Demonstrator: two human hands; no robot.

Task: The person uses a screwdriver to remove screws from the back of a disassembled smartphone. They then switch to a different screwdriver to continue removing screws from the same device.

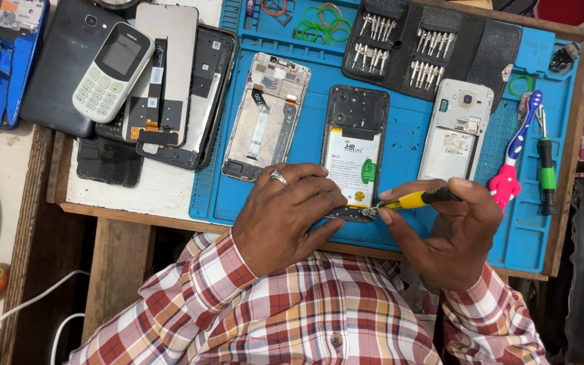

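Observation:
An opened black smartphone with its white battery showing lies on the blue work mat. My left hand, with a ring on one finger, rests on the phone's lower left corner and holds it down. My right hand grips a yellow-and-black screwdriver, whose tip touches the phone's bottom edge.
On the mat lie a bare phone frame, a white opened phone, a black bit case, a pink-and-blue toothbrush, a green screwdriver and green rubber bands. Left of the mat lie a white keypad phone and loose screens.

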